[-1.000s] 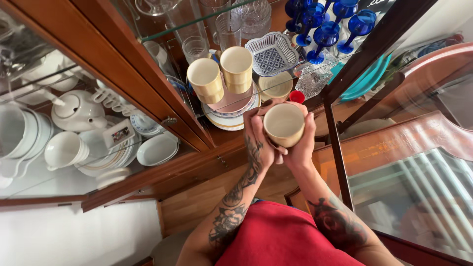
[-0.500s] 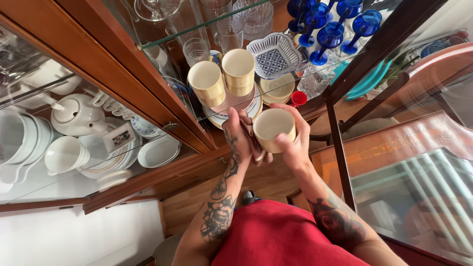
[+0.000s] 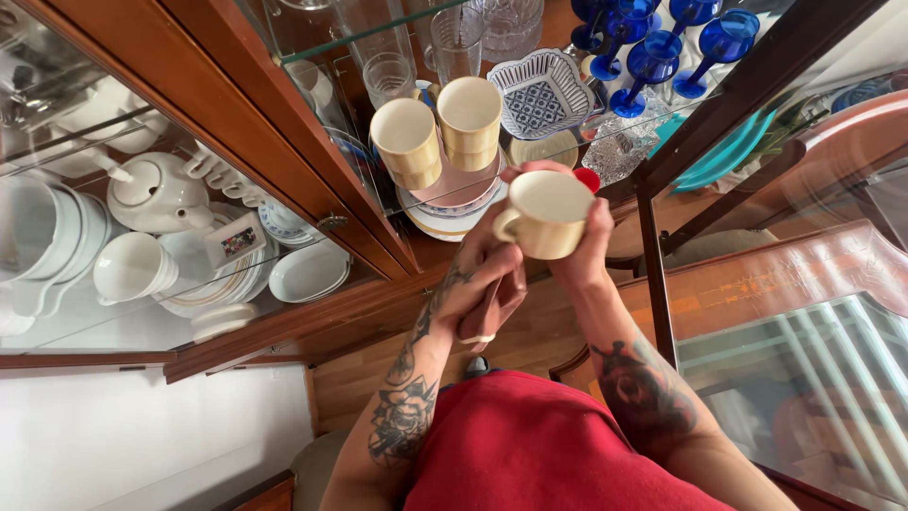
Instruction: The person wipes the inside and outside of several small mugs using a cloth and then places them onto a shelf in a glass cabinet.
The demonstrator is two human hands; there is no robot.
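Right hand (image 3: 584, 248) clasps a cream mug (image 3: 547, 214) before the open cabinet; left hand (image 3: 478, 284), grip pressed on a folded cloth (image 3: 484, 312), appears mid-wipe near stacked mugs (image 3: 437, 132).

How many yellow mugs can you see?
3. One yellow mug is held in the right hand. Two more stand side by side on the cabinet shelf, the left shelf mug and the right shelf mug. Each may be stacked on another, and more could be hidden.
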